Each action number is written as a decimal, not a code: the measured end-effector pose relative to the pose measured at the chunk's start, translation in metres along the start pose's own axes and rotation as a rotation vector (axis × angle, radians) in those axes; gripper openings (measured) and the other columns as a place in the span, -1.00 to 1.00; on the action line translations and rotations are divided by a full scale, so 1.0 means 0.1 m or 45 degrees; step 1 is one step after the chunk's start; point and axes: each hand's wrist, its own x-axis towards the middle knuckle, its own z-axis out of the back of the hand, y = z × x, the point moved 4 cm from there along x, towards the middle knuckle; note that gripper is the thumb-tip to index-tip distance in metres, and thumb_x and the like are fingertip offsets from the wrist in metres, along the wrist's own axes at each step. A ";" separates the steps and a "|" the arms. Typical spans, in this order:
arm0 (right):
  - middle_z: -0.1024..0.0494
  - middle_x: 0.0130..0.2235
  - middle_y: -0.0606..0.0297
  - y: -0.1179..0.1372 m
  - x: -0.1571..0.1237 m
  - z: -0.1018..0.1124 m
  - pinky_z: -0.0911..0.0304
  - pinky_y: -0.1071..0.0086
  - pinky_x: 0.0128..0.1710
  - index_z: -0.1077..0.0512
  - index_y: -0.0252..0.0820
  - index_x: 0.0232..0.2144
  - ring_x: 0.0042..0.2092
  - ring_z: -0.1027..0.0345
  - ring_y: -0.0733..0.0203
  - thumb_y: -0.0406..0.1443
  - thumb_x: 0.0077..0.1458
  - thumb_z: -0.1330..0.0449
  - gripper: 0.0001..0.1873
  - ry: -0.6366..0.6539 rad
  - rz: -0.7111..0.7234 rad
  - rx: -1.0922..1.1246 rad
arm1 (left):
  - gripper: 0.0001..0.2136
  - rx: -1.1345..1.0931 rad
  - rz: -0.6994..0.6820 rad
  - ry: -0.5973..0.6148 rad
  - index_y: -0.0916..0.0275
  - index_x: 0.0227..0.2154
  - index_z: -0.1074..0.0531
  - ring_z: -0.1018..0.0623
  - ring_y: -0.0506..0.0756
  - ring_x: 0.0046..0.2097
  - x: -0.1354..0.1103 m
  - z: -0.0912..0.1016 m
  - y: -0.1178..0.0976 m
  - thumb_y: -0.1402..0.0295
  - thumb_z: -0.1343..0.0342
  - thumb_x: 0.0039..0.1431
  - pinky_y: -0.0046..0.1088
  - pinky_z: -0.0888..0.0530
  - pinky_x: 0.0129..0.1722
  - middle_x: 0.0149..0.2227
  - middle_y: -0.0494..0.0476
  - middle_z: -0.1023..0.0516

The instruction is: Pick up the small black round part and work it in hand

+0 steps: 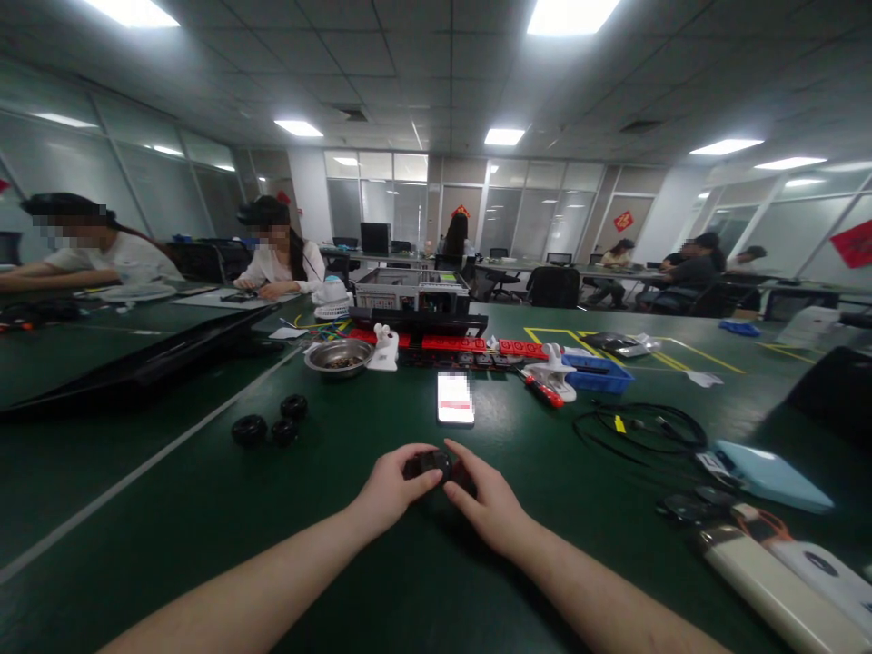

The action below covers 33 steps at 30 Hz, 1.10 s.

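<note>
Over the near middle of the green table, my left hand [390,483] is closed round a small black wheel-like piece [441,463], its thumb lying across the front. My right hand [489,501] curves round the piece's right side, with index finger and thumb at its edge; whether both fingertips touch it is hard to see. To the left, three similar black round pieces [284,431] lie close together. Just beyond my hands, a phone [455,398] with a lit screen lies flat.
Farther back are a metal bowl [339,357] of small parts, red strips [453,343], red-handled pliers [543,391] and a blue tray [599,374]. Coiled black cable [640,434], a light-blue box [773,475] and a cream case [783,590] lie right. A dark panel [143,359] stands left; people sit beyond.
</note>
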 end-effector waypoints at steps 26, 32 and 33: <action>-0.43 -0.33 0.18 0.04 -0.01 0.03 -0.19 0.31 -0.31 -0.16 -0.18 0.04 -0.31 -0.27 0.16 -0.30 -0.01 -0.08 -0.49 -0.026 0.205 -0.430 | -0.39 -0.339 0.284 -0.018 0.33 0.10 -0.01 -0.50 0.17 -0.23 0.01 -0.06 0.10 0.22 -0.05 0.00 -0.29 -0.42 -0.26 -0.06 0.35 -0.36; -0.40 -0.27 0.22 -0.06 0.01 0.03 -0.20 0.31 -0.30 0.02 -0.16 0.10 -0.32 -0.29 0.21 -0.13 -0.02 -0.09 -0.34 -0.054 -0.071 0.004 | -0.30 0.027 -0.064 -0.103 0.20 0.09 -0.02 -0.47 0.14 -0.15 -0.04 0.02 -0.05 0.35 -0.19 -0.15 -0.28 -0.33 -0.09 -0.22 0.15 -0.49; -0.40 -0.31 0.24 -0.11 0.03 0.02 -0.20 0.32 -0.31 0.01 -0.18 0.09 -0.35 -0.29 0.23 -0.13 0.04 -0.01 -0.41 -0.074 -0.121 0.117 | -0.29 0.116 -0.125 -0.114 0.16 0.09 -0.02 -0.45 0.14 -0.12 -0.06 0.02 -0.07 0.36 -0.19 -0.17 -0.28 -0.30 -0.06 -0.19 0.12 -0.48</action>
